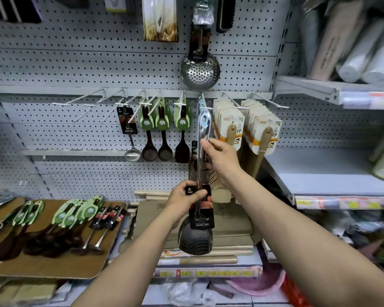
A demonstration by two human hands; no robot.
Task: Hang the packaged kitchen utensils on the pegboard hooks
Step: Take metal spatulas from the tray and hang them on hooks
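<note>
Ladle (pixel 199 185), a long steel-handled one with a dark ribbed bowl and a black label card, stands upright at the centre of the frame, held between both hands in front of the pegboard (pixel 75 63). The left hand (pixel 186 201) grips it low, fingers curled round the handle and the top of the card, just above the bowl. The right hand (pixel 221 159) pinches the shiny handle higher up, thumb and fingers closed on it from the right side. The handle's top end, with its oval hanging hole, sits at the tip of a hook (pixel 203 103) in the middle of the rail; whether the hole is already threaded on it I cannot tell.

To the left of that hook hang a small steel ladle (pixel 130 138) with a black card and three dark wooden utensils (pixel 164 134) in green cards. To the right hang two thick rows of wooden spatulas (pixel 246 127) in cream cards. Above, at upper centre, hangs a perforated steel skimmer (pixel 200 69). Several hooks at the left of the rail are bare.

At lower left a brown board (pixel 53 267) carries more green-carded dark utensils (pixel 60 227) and two steel ladles with black cards (pixel 102 229), lying flat, well apart from the hands.
</note>
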